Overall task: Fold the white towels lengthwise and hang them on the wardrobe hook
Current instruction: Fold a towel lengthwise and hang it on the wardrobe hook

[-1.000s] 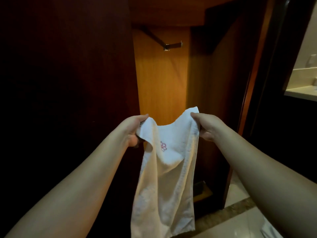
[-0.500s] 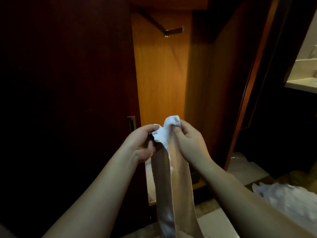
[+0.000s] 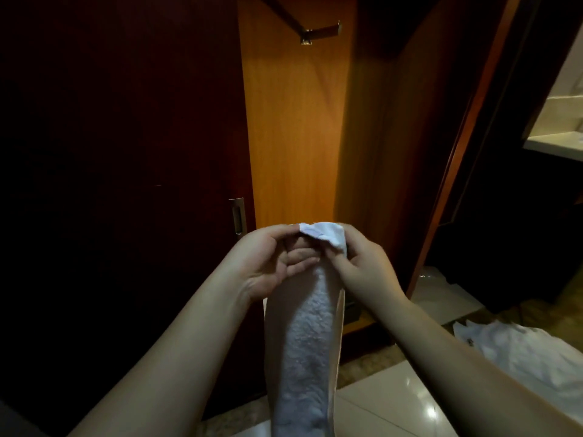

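Observation:
A white towel (image 3: 307,348) hangs down in a narrow folded strip in front of me. My left hand (image 3: 274,260) and my right hand (image 3: 359,266) meet at its top end, and both pinch the bunched corners there. High above, a metal wardrobe hook (image 3: 320,31) sticks out from the lit orange back panel of the open wardrobe (image 3: 293,137). Nothing hangs on the hook.
A dark sliding door with a metal recessed handle (image 3: 237,216) closes off the left side. More white towels (image 3: 523,351) lie in a heap on the tiled floor at the lower right. A pale counter (image 3: 555,146) shows far right.
My hands came together from a spread hold, so the towel went from a wide sheet to a narrow strip. The view tilted down slightly, and the hook now sits nearer the top edge.

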`<state>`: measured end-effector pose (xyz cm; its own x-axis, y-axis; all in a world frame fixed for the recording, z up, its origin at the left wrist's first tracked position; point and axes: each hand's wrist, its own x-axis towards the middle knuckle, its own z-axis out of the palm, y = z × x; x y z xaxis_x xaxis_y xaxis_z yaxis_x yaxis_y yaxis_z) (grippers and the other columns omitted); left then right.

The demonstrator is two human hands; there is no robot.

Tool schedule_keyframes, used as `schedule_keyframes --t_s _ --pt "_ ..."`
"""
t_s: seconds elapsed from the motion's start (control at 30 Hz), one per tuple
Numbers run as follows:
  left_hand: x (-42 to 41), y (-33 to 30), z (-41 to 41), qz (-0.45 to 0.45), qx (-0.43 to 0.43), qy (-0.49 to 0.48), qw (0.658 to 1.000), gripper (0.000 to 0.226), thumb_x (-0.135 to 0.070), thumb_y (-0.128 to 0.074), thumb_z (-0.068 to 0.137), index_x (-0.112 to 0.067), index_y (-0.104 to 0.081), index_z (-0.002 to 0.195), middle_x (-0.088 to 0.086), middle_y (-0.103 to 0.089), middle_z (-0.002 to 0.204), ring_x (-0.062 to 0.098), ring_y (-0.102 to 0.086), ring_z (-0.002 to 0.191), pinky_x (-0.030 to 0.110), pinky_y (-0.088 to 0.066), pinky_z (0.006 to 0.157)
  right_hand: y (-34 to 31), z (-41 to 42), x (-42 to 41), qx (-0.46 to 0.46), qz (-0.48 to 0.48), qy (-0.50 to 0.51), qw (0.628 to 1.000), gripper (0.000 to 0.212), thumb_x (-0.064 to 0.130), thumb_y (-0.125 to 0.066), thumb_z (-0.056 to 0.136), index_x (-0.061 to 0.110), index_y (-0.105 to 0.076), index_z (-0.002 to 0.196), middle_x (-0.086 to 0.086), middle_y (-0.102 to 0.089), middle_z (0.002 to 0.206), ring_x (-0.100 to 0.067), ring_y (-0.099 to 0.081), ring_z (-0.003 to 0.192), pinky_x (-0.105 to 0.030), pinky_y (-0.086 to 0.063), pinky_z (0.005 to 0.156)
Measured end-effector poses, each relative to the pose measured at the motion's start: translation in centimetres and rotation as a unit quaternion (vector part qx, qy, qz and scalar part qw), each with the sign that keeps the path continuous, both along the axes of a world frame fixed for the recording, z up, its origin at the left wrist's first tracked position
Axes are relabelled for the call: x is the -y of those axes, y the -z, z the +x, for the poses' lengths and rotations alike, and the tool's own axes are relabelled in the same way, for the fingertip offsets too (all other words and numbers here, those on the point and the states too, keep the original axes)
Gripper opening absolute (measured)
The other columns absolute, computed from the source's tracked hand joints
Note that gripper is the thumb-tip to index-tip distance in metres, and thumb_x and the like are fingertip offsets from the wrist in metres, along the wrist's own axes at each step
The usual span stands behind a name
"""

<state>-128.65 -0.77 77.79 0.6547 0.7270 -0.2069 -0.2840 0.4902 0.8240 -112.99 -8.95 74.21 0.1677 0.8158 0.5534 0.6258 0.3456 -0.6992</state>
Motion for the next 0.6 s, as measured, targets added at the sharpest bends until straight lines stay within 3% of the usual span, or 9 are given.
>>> schedule_keyframes --t_s 0.1,0.17,0.23,0.27,0.3,0.37,0.47,0.53,0.6 --pt "-0.1 0.4 -0.7 0.085 -0.003 0.005 0.996 0.023 -0.014 -0.054 0.095 0.001 -0.071 0.100 0.024 -0.074 0.103 0.028 -0.076 0.087 0.026 -0.062 0.069 -0.1 0.6 -0.3 -0.014 0.014 0.027 0.999 0.021 0.031 -0.053 0.103 0.033 -0.065 0.120 0.031 -0.065 0.102 0.015 -0.059 0.101 -0.005 -0.044 0.079" --pt "-0.4 1.2 -1.0 0.200 -0.047 -0.072 0.976 0.018 -0.015 -0.059 0.092 -0.011 -0.076 0.088 0.017 -0.077 0.096 0.023 -0.073 0.080 0.024 -0.058 0.066 -0.4 0.9 -0.5 -0.033 0.021 0.030 0.999 0.021 0.032 -0.052 0.104 0.031 -0.068 0.118 0.028 -0.069 0.106 0.010 -0.061 0.102 -0.007 -0.045 0.079" --pt "-1.1 2.1 -1.4 0.340 -0.141 -0.182 0.912 0.008 -0.021 -0.066 0.087 -0.025 -0.073 0.086 0.004 -0.076 0.093 0.014 -0.068 0.081 0.025 -0.053 0.070 -0.9 1.0 -0.8 -0.053 0.028 0.028 0.998 0.021 0.031 -0.052 0.104 0.034 -0.069 0.116 0.029 -0.068 0.110 0.010 -0.061 0.103 -0.005 -0.043 0.079" --pt "-1.3 2.4 -1.5 0.388 -0.178 -0.202 0.881 0.011 -0.029 -0.070 0.083 -0.031 -0.070 0.094 0.002 -0.073 0.101 0.012 -0.066 0.091 0.028 -0.052 0.077 -1.1 1.2 -0.9 -0.059 0.029 0.024 0.998 0.020 0.031 -0.053 0.104 0.036 -0.069 0.115 0.030 -0.067 0.110 0.010 -0.061 0.103 -0.005 -0.042 0.079" --pt "-1.7 2.7 -1.7 0.418 -0.203 -0.185 0.866 0.026 -0.037 -0.072 0.078 -0.036 -0.066 0.103 0.002 -0.068 0.111 0.013 -0.063 0.104 0.032 -0.051 0.088 -1.3 1.3 -1.1 -0.065 0.027 0.018 0.997 0.019 0.032 -0.054 0.104 0.037 -0.069 0.114 0.029 -0.068 0.110 0.009 -0.061 0.104 -0.005 -0.042 0.080" --pt "-2.4 3.2 -1.8 0.439 -0.213 -0.104 0.867 0.042 -0.045 -0.074 0.072 -0.039 -0.063 0.113 0.003 -0.060 0.125 0.015 -0.057 0.119 0.038 -0.047 0.102 -1.8 1.7 -1.4 -0.073 0.017 0.002 0.997 0.019 0.036 -0.055 0.103 0.038 -0.070 0.114 0.028 -0.069 0.114 0.008 -0.062 0.108 -0.009 -0.044 0.082" --pt "-3.1 3.1 -1.9 0.468 -0.246 -0.047 0.848 0.024 -0.049 -0.073 0.073 -0.039 -0.070 0.094 -0.002 -0.061 0.106 0.012 -0.061 0.100 0.034 -0.050 0.091 -2.5 2.4 -1.7 -0.079 0.017 -0.018 0.997 0.018 0.037 -0.057 0.101 0.039 -0.073 0.110 0.027 -0.068 0.119 0.007 -0.061 0.112 -0.011 -0.045 0.087" --pt "-4.0 3.2 -2.1 0.507 -0.316 -0.034 0.802 0.020 -0.052 -0.072 0.079 -0.035 -0.071 0.089 -0.005 -0.058 0.097 0.013 -0.055 0.095 0.032 -0.046 0.085 -2.9 3.1 -1.8 -0.091 0.021 -0.003 0.996 0.017 0.036 -0.059 0.100 0.044 -0.074 0.102 0.027 -0.071 0.109 0.008 -0.063 0.103 -0.011 -0.046 0.082" --pt "-4.8 3.3 -2.2 0.557 -0.406 -0.016 0.725 0.018 -0.052 -0.070 0.085 -0.034 -0.068 0.086 -0.011 -0.055 0.098 0.012 -0.043 0.103 0.029 -0.038 0.082 -3.0 4.0 -1.9 -0.087 0.016 0.030 0.996 0.018 0.038 -0.061 0.099 0.052 -0.071 0.094 0.027 -0.071 0.096 0.008 -0.064 0.089 -0.008 -0.045 0.071"
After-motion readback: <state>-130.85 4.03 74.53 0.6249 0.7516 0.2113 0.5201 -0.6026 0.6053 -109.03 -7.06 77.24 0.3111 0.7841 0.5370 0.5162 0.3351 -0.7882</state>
